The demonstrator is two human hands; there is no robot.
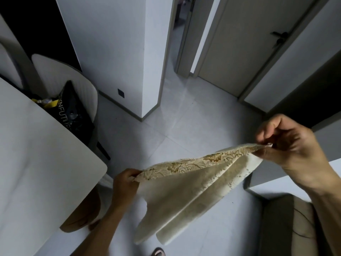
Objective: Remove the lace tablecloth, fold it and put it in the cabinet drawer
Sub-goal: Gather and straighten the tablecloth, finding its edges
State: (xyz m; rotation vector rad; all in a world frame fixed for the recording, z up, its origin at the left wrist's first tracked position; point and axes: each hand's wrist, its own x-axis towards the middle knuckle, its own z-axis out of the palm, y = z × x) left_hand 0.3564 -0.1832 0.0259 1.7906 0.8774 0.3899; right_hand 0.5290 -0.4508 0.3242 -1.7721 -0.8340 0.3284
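The lace tablecloth (186, 189) is cream with a gold flower pattern. It hangs in the air over the floor, doubled over into several layers. My left hand (125, 183) pinches its left top corner. My right hand (287, 145) pinches the right top corner, held higher and farther out. The top edge is stretched between the two hands, and the lower layers droop toward the floor. No cabinet drawer is in sight.
A white table (36, 163) with a rounded corner fills the left side. Behind it stands a pale chair (81, 85) holding a black bag (73, 111). A wall corner (147, 100) juts ahead, with doors (239, 52) beyond. A beige seat (287, 224) lies at lower right.
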